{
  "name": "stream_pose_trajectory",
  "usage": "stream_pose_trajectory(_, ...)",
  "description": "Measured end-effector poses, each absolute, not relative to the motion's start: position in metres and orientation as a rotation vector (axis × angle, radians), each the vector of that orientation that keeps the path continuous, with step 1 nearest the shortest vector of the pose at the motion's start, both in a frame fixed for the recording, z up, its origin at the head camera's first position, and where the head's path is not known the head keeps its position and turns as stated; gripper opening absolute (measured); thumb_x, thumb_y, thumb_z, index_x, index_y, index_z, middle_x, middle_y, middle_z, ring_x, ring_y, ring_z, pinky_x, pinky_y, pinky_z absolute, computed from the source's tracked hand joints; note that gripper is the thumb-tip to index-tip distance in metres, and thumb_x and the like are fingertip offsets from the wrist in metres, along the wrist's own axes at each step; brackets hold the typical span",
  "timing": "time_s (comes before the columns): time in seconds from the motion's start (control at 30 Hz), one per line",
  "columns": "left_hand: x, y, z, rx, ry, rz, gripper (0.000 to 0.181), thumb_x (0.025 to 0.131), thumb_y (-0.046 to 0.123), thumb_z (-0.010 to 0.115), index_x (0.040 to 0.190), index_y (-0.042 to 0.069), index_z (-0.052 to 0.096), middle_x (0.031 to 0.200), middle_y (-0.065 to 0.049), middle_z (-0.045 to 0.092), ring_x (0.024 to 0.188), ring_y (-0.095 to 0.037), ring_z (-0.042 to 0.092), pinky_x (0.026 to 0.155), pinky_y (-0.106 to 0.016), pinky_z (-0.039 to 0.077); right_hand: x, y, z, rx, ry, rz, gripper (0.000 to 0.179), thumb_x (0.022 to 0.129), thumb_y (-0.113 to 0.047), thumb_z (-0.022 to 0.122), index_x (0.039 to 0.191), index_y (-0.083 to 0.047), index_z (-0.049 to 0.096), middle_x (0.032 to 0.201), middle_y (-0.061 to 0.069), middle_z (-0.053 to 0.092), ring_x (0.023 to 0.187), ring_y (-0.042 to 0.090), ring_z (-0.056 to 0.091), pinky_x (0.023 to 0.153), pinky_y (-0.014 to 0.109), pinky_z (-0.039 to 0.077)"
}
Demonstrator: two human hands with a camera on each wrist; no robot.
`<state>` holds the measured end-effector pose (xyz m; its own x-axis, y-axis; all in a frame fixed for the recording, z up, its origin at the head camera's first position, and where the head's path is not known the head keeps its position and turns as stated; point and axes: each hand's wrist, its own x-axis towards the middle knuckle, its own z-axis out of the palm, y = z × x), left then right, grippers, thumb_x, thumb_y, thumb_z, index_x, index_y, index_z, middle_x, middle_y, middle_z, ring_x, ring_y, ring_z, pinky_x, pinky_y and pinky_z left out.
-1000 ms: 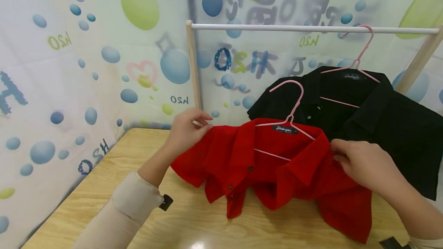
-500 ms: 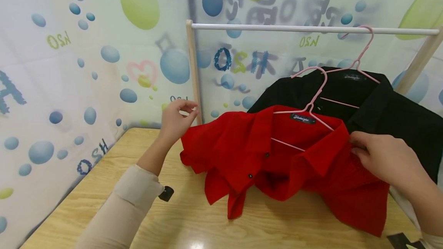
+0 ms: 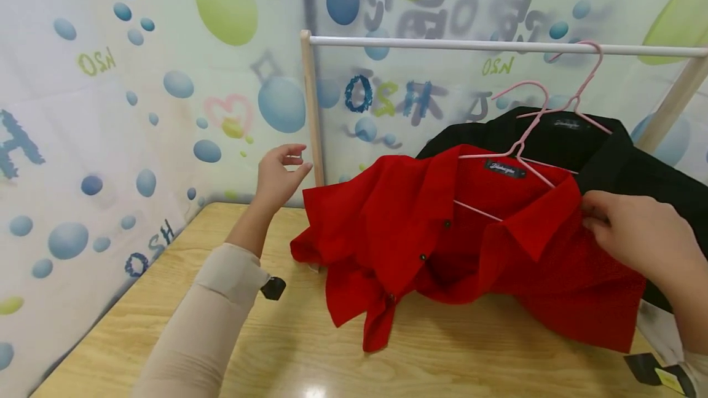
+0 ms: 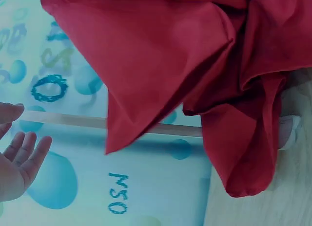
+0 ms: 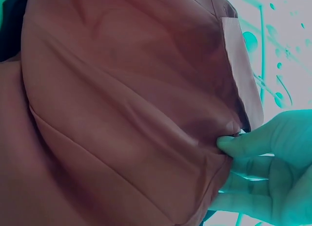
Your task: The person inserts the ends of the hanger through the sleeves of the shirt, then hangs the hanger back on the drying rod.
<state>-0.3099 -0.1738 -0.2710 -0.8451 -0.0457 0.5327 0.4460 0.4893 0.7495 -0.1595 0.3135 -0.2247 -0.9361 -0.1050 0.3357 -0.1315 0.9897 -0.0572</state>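
Note:
A red short-sleeved shirt [image 3: 381, 214] on a pink hanger [image 3: 519, 147] is held up over the table, its front partly unbuttoned. My right hand [image 3: 636, 235] pinches it at the shoulder beside the collar; in the right wrist view the thumb [image 5: 234, 144] presses the cloth against the fingers. Off the shirt's left sleeve, my left hand [image 3: 276, 180] is raised with loosely bent fingers and nothing between them. Behind the red shirt, a black shirt [image 3: 658, 171] hangs by a second pink hanger [image 3: 587, 78] from the rack's white rail [image 3: 420, 43]. The red hanger's hook is below that rail in the head view.
The rack's left wooden post [image 3: 311, 109] stands just beyond my left hand. A wooden table [image 3: 287, 349] spreads beneath the shirt. Curtains [image 3: 149, 121] with bubble prints enclose the back and left side.
The red shirt and its hanger have risen and moved right with my right hand. My left hand has let go of the red sleeve and moved up and left.

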Motion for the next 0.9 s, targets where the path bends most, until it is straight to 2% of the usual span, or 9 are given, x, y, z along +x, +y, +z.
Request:
stream_pose_trajectory(0.23, -0.329, -0.166, -0.271, -0.262, -2.318, -1.374, 0.06, 0.092, 0.014, 0.067, 0.146, 0.007, 0.042, 0.135, -0.018, 0.053, 0.118, -0.033, 0.057, 0.095, -0.046, 0.049, -0.167, 0.313, -0.216, 0.124, -2.759, 0.104, 0.018, 0.085, 0.001, 0.065, 0.101, 0.005, 0.06, 0.078, 0.023, 0.062, 0.06, 0.027, 0.051, 0.048, 0.05, 0.05)
stream_pose_trajectory(0.47, -0.338, -0.159, -0.264, -0.303, -2.387, -1.401, 0.072, 0.094, 0.016, 0.065, 0.155, 0.014, 0.026, 0.148, -0.017, 0.042, 0.124, -0.035, 0.053, 0.096, -0.046, 0.048, -0.178, 0.306, -0.198, 0.056, -2.742, 0.066, 0.011, 0.086, 0.0, 0.062, 0.097, 0.003, 0.06, 0.078, 0.024, 0.062, 0.061, 0.032, 0.051, 0.047, 0.051, 0.047)
stream_pose_trajectory(0.67, -0.345, -0.149, -0.267, -0.287, -2.394, -1.338, 0.064, 0.096, 0.01, 0.06, 0.153, 0.012, 0.03, 0.141, -0.019, 0.048, 0.114, -0.034, 0.06, 0.091, -0.046, 0.052, -0.187, 0.296, -0.18, 0.034, -2.749, 0.021, 0.006, 0.088, -0.002, 0.057, 0.093, 0.001, 0.058, 0.076, 0.021, 0.061, 0.064, 0.035, 0.051, 0.047, 0.049, 0.044)
stream_pose_trajectory(0.9, -0.347, -0.148, -0.27, -0.297, -2.399, -1.203, 0.056, 0.097, 0.006, 0.054, 0.149, 0.007, 0.035, 0.131, -0.021, 0.054, 0.107, -0.036, 0.064, 0.085, -0.047, 0.054, -0.198, 0.286, -0.155, 0.028, -2.731, -0.016, 0.013, 0.083, -0.001, 0.058, 0.096, 0.001, 0.06, 0.081, 0.025, 0.061, 0.071, 0.042, 0.052, 0.054, 0.054, 0.046)
